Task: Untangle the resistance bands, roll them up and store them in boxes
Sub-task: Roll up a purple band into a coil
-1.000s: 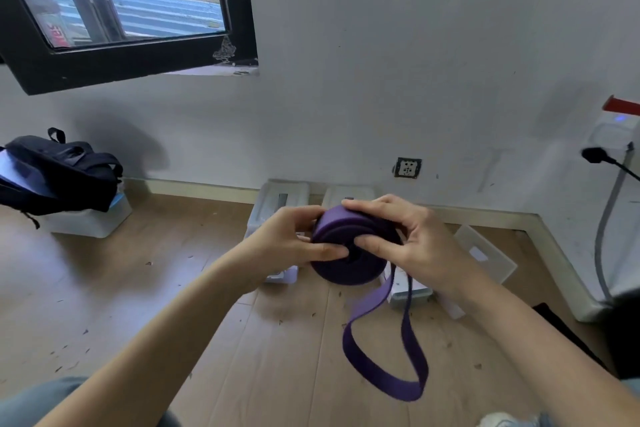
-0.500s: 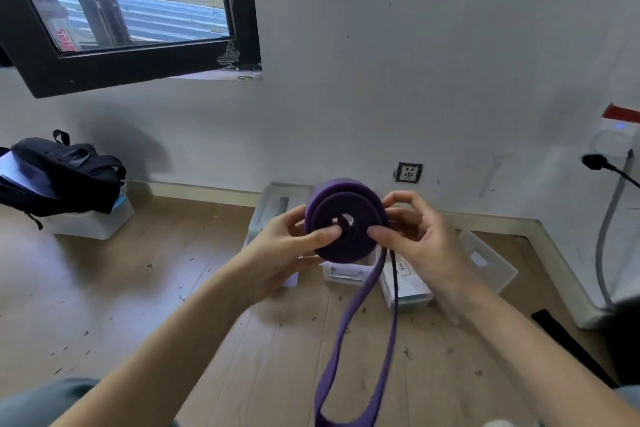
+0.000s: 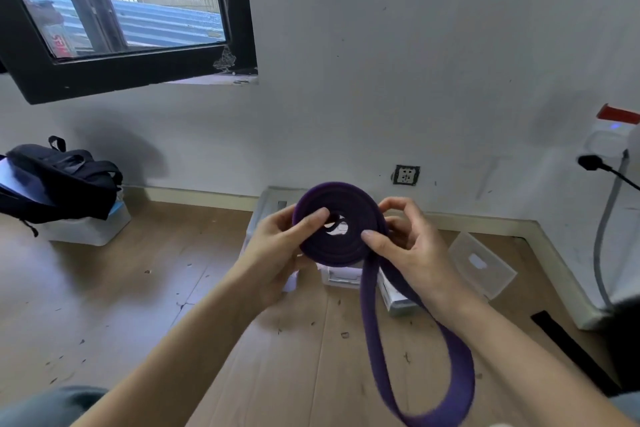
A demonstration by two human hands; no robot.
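Note:
A purple resistance band (image 3: 341,224) is wound into a flat coil held upright in front of me, its open centre facing the camera. My left hand (image 3: 277,253) pinches the coil's left side, thumb on its face. The coil's right lower edge is pinched by my right hand (image 3: 405,250). An unrolled tail of the band (image 3: 415,374) hangs down from the coil in a long loop. Clear plastic boxes (image 3: 341,274) stand on the floor behind my hands, mostly hidden by them.
A loose clear lid (image 3: 481,265) lies by the right wall corner. A black backpack (image 3: 59,180) rests on a white bin at the left. A black strap (image 3: 571,350) lies on the wooden floor at right. A cable (image 3: 602,243) hangs down the right wall.
The coil has been turned from edge-on to face the camera and raised slightly. The hanging loop has swung to the right and grown wider.

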